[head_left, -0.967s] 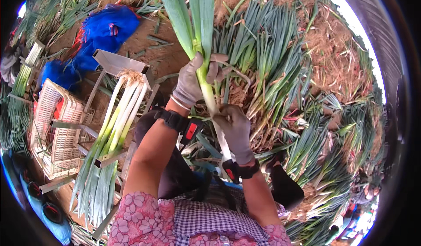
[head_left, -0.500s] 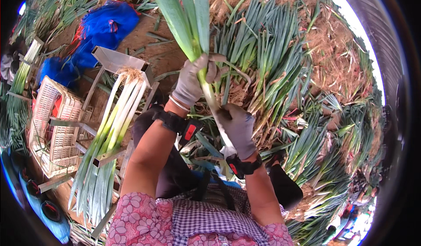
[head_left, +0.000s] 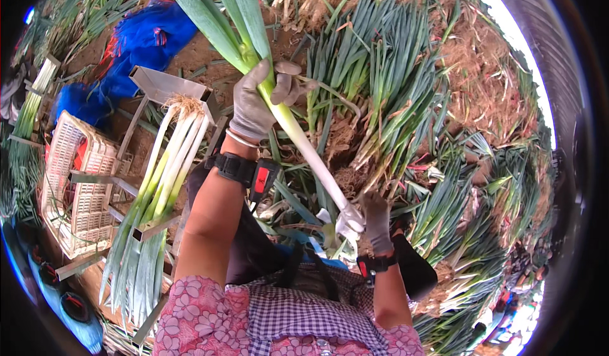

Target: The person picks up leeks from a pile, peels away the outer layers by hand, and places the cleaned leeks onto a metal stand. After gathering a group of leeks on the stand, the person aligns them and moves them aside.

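Observation:
My gloved left hand (head_left: 257, 99) is closed around a large green onion (head_left: 304, 142) where its white stalk turns green. Its leaves point up and left, and the stalk slants down to the right. At the root end, a pale, loose, peeled layer (head_left: 349, 223) hangs down. Beside that end is my gloved right hand (head_left: 377, 220), its fingers curled in; what they hold is hidden. To the left, several white-stalked green onions (head_left: 174, 159) lie together on a metal frame (head_left: 171, 86), roots toward the far end.
A cream plastic basket (head_left: 95, 210) stands left of the frame. Blue netting (head_left: 149, 39) lies on the soil beyond it. Unpeeled green onions (head_left: 380, 64) with soil on their roots are heaped ahead and along the right. More stalks (head_left: 38, 96) rest on another frame at far left.
My right hand has slid down the stalk to the root end and outward to the right, baring the white stalk. My left hand and the green onion have shifted left and tilted.

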`<state>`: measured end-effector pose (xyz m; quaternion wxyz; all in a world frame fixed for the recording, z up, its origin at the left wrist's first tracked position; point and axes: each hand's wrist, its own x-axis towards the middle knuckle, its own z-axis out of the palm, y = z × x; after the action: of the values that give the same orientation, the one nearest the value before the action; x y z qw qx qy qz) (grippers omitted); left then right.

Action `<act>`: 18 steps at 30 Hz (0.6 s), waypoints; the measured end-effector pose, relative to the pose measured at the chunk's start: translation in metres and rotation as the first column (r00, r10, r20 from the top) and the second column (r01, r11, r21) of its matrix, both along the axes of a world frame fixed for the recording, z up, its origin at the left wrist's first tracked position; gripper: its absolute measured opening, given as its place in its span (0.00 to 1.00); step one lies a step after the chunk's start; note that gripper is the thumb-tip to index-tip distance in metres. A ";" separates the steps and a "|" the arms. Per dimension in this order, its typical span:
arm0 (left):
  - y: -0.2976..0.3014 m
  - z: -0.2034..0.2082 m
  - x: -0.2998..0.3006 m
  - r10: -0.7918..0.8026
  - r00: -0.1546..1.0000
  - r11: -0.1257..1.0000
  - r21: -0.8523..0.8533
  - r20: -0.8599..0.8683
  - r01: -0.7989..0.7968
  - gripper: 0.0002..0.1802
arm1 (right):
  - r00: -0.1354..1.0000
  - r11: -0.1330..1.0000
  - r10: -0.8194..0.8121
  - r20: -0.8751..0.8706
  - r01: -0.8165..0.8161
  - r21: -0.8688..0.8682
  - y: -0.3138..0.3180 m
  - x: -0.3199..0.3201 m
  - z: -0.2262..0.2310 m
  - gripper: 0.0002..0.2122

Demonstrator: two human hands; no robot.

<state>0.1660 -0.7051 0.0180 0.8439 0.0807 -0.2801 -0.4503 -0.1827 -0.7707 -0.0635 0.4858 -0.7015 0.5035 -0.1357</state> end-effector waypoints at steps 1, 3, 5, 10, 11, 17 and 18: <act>-0.001 -0.001 0.001 0.006 1.000 1.000 0.000 0.000 -0.006 0.24 | 0.972 0.911 0.230 -0.053 -0.234 -0.340 0.005 -0.005 0.000 0.11; 0.007 -0.008 0.003 0.053 0.998 0.987 0.149 0.018 -0.055 0.25 | 0.941 0.927 0.335 -0.044 -0.337 -0.166 0.035 0.021 0.029 0.12; -0.002 0.001 -0.012 0.164 0.986 0.956 0.245 -0.002 -0.159 0.24 | 0.884 0.887 0.461 -0.082 -0.461 0.021 0.048 0.030 0.039 0.15; -0.011 -0.026 -0.057 0.080 0.958 0.602 0.753 0.275 -0.266 0.18 | 0.950 0.939 0.231 0.211 -0.274 0.205 0.032 0.094 0.062 0.12; -0.014 -0.026 -0.067 0.071 0.959 0.615 0.744 0.276 -0.260 0.18 | 0.952 0.946 0.221 0.210 -0.262 0.192 0.028 0.091 0.059 0.12; -0.029 -0.148 -0.040 0.362 0.668 0.599 0.386 0.650 -0.701 0.09 | 0.955 0.965 0.128 0.266 -0.181 0.187 0.071 0.049 0.043 0.11; -0.047 -0.101 -0.055 0.235 0.968 0.459 0.888 -0.085 -0.034 0.08 | 0.961 0.974 0.188 0.203 -0.209 0.083 0.073 0.007 0.052 0.12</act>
<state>0.1110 -0.7521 -0.0828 0.7377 0.4804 0.0828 -0.4671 -0.1762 -0.6981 -0.0110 0.5793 -0.7058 0.3872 -0.1274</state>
